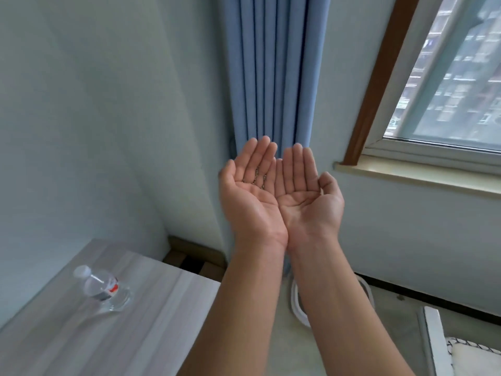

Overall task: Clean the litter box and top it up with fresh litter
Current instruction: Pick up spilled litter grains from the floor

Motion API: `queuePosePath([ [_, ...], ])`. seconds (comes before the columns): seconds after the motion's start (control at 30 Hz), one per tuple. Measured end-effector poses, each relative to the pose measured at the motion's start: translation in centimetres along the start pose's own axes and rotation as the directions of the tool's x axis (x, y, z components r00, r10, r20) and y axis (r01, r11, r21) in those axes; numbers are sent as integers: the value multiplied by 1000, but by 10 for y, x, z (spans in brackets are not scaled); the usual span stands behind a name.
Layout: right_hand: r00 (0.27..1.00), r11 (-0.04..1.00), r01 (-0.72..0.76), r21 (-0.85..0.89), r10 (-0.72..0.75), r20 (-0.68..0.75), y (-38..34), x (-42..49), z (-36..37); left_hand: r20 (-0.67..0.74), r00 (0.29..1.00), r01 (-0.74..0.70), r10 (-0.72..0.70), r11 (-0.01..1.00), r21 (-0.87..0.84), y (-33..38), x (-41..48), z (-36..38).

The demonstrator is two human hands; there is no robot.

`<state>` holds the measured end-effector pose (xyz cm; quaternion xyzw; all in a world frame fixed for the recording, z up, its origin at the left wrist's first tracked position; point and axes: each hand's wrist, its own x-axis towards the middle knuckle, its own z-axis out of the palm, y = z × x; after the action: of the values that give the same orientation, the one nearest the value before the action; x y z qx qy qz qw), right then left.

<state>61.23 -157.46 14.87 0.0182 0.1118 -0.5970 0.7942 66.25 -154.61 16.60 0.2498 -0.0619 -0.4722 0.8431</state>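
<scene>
My left hand (pixel 250 185) and my right hand (pixel 306 188) are raised side by side in front of me, palms up, little-finger edges touching, fingers straight. Neither hand holds anything. A white rounded rim (pixel 298 308), possibly the litter box, shows on the floor behind my right forearm and is mostly hidden. No scoop or litter bag is in view.
A pale wood-grain table (pixel 81 335) at lower left carries a clear plastic water bottle (pixel 101 287). A blue curtain (pixel 273 71) hangs in the corner. A window (pixel 447 77) with a sill sits at upper right. A white chair (pixel 444 346) with a cushion is at lower right.
</scene>
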Motion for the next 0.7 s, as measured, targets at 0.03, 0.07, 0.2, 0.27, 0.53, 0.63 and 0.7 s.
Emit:
queuePosePath([
  [0.03,1000,1000,-29,-2,29,1,2,3,0,-6,1000,-26,26,1000,10,1,2,-1],
  [0.07,998,998,-58,-7,58,2,3,5,-1,-10,999,-50,50,999,20,0,2,-1],
  [0.2,985,985,-172,-27,172,-1,-4,15,-10,-51,988,-142,145,989,48,-14,3,-3],
  [0.27,974,973,-227,-41,227,-11,-13,19,-16,-89,977,-187,191,981,59,-26,1,-3],
  [0.53,896,895,-443,-53,441,-43,-26,22,-41,-223,905,-343,362,932,119,-52,-14,-13],
  [0.63,852,850,-524,-50,523,-34,-16,10,-45,-257,867,-406,426,905,129,-43,-30,-19],
  [0.7,816,815,-578,-50,577,-27,-5,-4,-46,-283,832,-455,478,878,145,-32,-42,-26],
])
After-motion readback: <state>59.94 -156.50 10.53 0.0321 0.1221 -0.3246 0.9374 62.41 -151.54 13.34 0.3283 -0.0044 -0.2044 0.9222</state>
